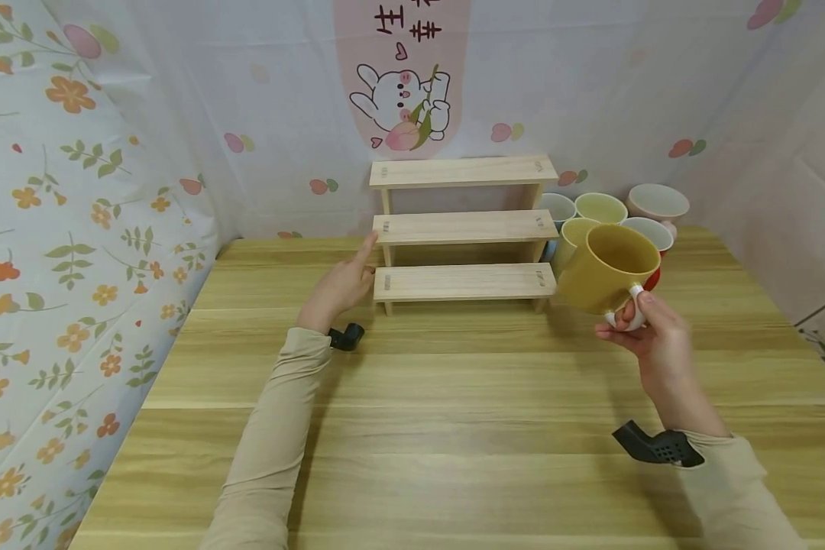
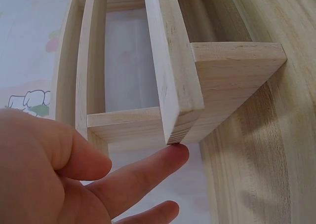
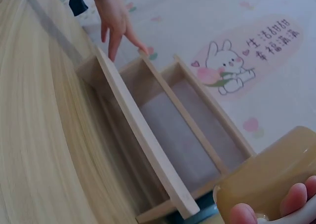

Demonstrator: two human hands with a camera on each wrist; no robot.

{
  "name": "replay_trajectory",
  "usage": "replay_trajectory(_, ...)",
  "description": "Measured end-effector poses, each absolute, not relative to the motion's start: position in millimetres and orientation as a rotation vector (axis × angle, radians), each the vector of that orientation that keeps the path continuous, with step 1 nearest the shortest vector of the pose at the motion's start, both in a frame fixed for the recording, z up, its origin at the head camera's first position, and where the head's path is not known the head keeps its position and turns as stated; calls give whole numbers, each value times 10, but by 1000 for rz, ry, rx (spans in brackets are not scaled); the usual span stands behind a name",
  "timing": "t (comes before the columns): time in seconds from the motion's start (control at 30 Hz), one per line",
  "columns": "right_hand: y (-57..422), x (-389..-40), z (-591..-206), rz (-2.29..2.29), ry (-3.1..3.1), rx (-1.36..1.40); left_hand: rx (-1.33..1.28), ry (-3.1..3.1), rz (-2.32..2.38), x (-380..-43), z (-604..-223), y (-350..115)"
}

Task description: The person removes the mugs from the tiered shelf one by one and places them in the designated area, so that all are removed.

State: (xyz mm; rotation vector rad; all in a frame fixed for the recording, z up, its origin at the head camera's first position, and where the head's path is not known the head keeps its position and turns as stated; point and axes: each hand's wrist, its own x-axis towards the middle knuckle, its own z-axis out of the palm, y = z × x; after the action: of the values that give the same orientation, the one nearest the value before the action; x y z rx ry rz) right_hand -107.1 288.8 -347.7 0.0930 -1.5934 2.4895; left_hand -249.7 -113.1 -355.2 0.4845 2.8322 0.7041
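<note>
A pale wooden three-step shelf (image 1: 464,283) stands toward the back of the table. My left hand (image 1: 340,292) is at its left end. In the left wrist view, an extended fingertip (image 2: 175,155) touches the end of one shelf board, and the thumb does not grip it. My right hand (image 1: 665,336) holds a yellow mug (image 1: 594,275) by its white handle (image 1: 635,312). The mug is raised off the table, upright but slightly tilted, just right of the lowest step. The right wrist view shows only part of the mug (image 3: 271,177) and a few fingers.
Several cups crowd together at the shelf's right end, among them a pale green one (image 1: 601,206) and a pale pink one (image 1: 658,202); the held mug partly hides them. A patterned cloth (image 1: 268,114) hangs behind the wooden table (image 1: 412,428).
</note>
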Motion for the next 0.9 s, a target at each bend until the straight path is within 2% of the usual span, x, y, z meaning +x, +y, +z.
replay_trajectory(0.43,3173,-1007,-3634,2624,-1443,54,478,2828,700,-2481,-3561,-1156)
replay_trajectory(0.9,3299,-1066,-3886,2645,-1525,-132,466,2812,731,-2498,-3556,-1149)
